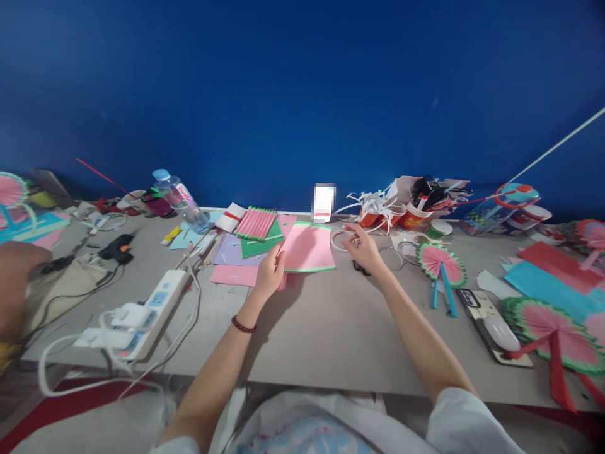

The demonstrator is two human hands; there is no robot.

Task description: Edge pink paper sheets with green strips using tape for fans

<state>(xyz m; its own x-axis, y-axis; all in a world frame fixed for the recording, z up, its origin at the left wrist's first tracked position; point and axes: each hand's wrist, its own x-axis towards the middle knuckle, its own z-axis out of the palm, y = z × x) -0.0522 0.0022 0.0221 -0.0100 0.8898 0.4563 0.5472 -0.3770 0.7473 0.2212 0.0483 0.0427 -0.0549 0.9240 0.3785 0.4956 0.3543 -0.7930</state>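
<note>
My left hand [269, 274] pinches the left edge of a pink paper sheet [308, 248], which lies over a green sheet on the grey table [326, 328]. A dark red bead bracelet circles that wrist. My right hand [363, 247] is closed on a roll of white tape [338, 239] just right of the pink sheet. A pair of black scissors [360, 268] lies under this hand.
Folded pink strips [255, 223], a water bottle [179, 198] and a glue gun [116, 247] sit at the back left. A power strip [151, 309] with cables lies left. Pink-green paper fans [442, 265], a phone, a mouse [501, 332] and coloured sheets lie right.
</note>
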